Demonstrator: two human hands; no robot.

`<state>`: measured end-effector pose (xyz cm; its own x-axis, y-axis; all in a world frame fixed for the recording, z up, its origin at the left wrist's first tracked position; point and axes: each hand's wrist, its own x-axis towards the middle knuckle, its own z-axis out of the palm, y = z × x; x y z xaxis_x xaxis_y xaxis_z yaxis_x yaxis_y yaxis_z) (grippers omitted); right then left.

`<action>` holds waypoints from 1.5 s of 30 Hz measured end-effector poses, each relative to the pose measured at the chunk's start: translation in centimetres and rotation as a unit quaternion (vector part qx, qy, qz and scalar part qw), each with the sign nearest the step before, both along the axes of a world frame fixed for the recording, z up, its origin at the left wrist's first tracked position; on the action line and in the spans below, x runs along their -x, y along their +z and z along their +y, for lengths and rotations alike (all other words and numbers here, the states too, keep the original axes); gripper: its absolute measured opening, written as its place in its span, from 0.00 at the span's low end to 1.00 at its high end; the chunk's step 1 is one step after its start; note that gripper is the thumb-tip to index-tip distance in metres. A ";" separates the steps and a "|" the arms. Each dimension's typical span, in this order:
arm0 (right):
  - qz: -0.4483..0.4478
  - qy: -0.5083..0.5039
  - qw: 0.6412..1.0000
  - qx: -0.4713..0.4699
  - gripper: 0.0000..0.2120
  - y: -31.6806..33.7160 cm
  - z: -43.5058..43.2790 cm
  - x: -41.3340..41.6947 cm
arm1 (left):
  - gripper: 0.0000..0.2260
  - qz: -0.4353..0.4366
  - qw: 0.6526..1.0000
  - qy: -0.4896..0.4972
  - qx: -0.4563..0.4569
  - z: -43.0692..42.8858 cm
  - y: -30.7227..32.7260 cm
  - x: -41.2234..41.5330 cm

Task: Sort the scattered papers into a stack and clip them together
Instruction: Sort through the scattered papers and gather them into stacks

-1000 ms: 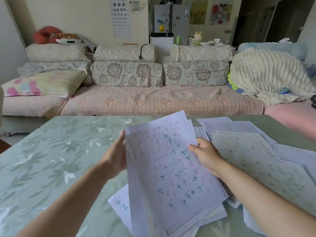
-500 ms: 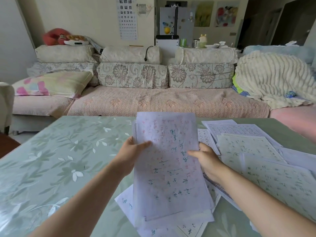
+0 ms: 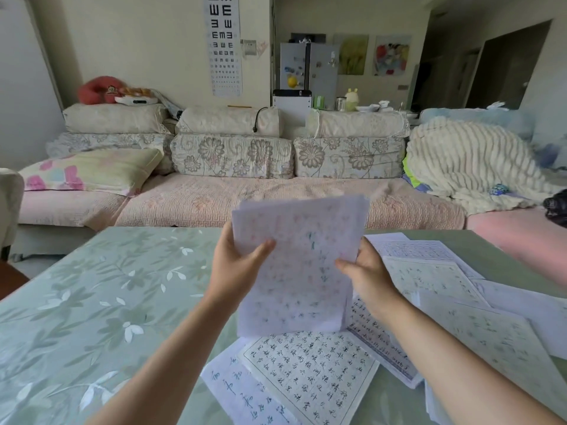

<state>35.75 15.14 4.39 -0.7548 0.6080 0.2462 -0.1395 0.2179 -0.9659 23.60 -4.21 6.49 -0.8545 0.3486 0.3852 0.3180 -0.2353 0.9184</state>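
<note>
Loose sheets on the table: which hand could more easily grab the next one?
Probably the right hand: most loose sheets lie on its side, and the left hand could hold the stack alone.

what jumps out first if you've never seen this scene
A sheaf of white handwritten papers is held up mid-frame, pinched between the left-hand grip and right-hand grip. Beneath and to the right, more white sheets of inked characters lie scattered on the pale green leaf-patterned tabletop. A tall black-and-white eye chart hangs at the back, top centre.
</note>
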 end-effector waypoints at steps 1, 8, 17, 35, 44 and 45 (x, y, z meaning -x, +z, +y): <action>-0.015 0.008 1.000 0.002 0.20 -0.4 -0.1 -0.2 | 0.19 0.001 1.000 0.001 0.017 -0.1 -0.8 0.0; -0.063 -0.005 0.997 -0.036 0.22 -1.5 -0.4 0.1 | 0.15 -0.009 0.996 0.033 0.080 -0.4 -3.0 0.0; -0.119 -0.074 0.989 -0.052 0.13 -1.5 -0.2 0.0 | 0.13 -0.001 0.977 0.038 0.211 0.9 -2.6 0.5; -0.367 -0.190 0.909 0.054 0.26 -4.0 15.3 -18.4 | 0.18 -0.066 0.881 -0.165 0.438 20.8 -4.8 -12.5; -0.500 -0.257 0.825 -0.061 0.02 -7.2 18.4 -23.9 | 0.17 0.076 0.806 -0.128 0.572 26.7 -9.3 -18.4; -0.520 -0.259 0.810 -0.074 0.04 -7.3 18.5 -24.0 | 0.18 0.088 0.799 -0.118 0.583 26.7 -9.6 -18.7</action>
<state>59.74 33.66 -2.91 -0.2538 0.9313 -0.2612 0.8811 0.1111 -0.4598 42.27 22.53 -3.13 -0.6808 0.7010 -0.2124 0.5392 0.6759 0.5025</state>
